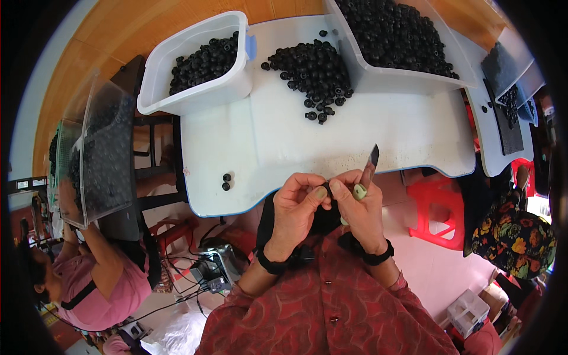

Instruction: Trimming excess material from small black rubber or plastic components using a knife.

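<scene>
My left hand (297, 207) and my right hand (360, 213) meet at the near edge of the white table (219, 148). Between their fingertips is a small black round part (328, 189), mostly covered by the fingers. My left hand is closed on this part in a pinch. A knife (371, 165) with a pale green handle is held in my right hand, its blade pointing up and away from me. The right thumb also presses against the black part. Beyond my hands lies a heap of similar black parts (319, 74), and two more (226, 181) lie at the left.
A white tub (195, 105) partly filled with black parts stands at the back left; a larger bin (408, 83) full of them stands at the back right. Red stools (435, 213) flank the table. At the far left, a person (100, 278) touches a clear box (89, 154).
</scene>
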